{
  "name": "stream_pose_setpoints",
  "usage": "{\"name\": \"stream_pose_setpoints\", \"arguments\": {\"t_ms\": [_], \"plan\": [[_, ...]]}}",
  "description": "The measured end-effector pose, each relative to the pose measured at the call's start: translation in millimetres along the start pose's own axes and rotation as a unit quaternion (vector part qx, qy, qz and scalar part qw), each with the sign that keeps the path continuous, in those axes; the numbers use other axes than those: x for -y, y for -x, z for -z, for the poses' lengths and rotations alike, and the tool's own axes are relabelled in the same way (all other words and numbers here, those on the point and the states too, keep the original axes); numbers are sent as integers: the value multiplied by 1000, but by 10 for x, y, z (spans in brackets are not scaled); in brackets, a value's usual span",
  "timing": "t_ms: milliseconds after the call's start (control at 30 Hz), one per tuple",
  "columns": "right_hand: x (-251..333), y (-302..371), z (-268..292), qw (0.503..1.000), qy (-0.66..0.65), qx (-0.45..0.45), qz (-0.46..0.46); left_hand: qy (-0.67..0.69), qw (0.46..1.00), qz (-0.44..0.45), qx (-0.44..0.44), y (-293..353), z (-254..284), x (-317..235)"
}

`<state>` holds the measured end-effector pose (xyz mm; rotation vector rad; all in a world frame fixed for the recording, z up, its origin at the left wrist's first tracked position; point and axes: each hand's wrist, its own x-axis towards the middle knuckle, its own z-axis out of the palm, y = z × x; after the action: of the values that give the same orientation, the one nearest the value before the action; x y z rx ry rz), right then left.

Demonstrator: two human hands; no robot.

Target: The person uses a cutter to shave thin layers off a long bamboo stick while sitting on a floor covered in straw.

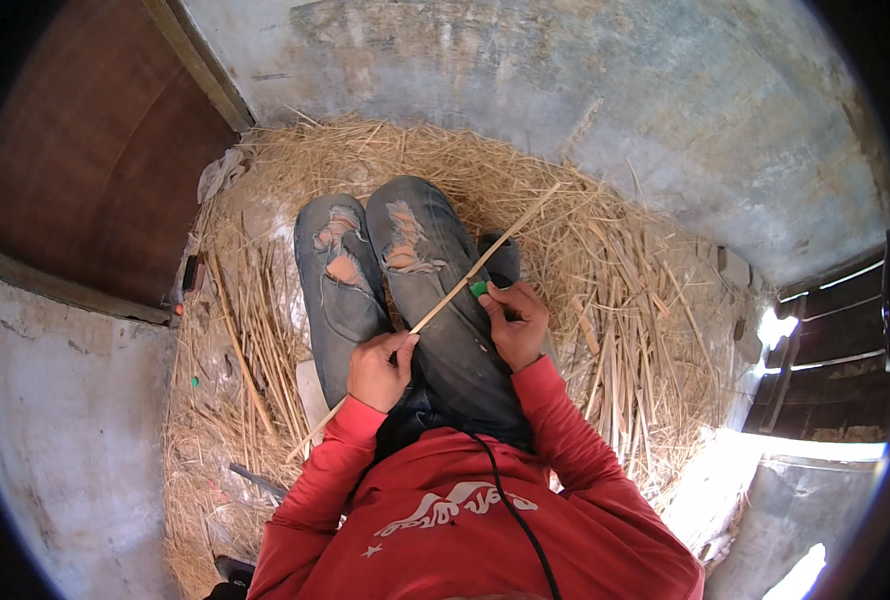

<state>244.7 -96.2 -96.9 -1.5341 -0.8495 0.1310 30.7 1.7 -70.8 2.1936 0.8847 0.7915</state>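
Note:
A long, thin, pale wooden strip [513, 230], bamboo-like, runs slantwise over my lap. My left hand [380, 372] is closed around it near its middle, and its lower end passes beneath my left sleeve. Its upper end points to the far right above the straw. My right hand [518, 322] pinches a small green piece [479, 288] between thumb and fingers, right beside the strip. What the green piece is, and whether it touches the strip, I cannot tell. Both hands are above my right thigh [435, 295], in torn dark jeans.
Loose straw and shavings [395, 145] cover the floor around my legs. Bundles of thin strips lie on the left [250, 320] and on the right [630, 370]. A stained wall [525, 80] rises ahead, a brown door panel [85, 150] at the left, dark slats [835, 350] at the right.

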Motion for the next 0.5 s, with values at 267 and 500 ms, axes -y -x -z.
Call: {"name": "stream_pose_setpoints", "arguments": {"t_ms": [267,500], "plan": [[-16,-29,200,983,-86,159,-23,57,998,22,11,-85,42,-135],[447,-158,69,998,-58,-1,-29,-37,997,-44,-43,-11,121,-181]]}}
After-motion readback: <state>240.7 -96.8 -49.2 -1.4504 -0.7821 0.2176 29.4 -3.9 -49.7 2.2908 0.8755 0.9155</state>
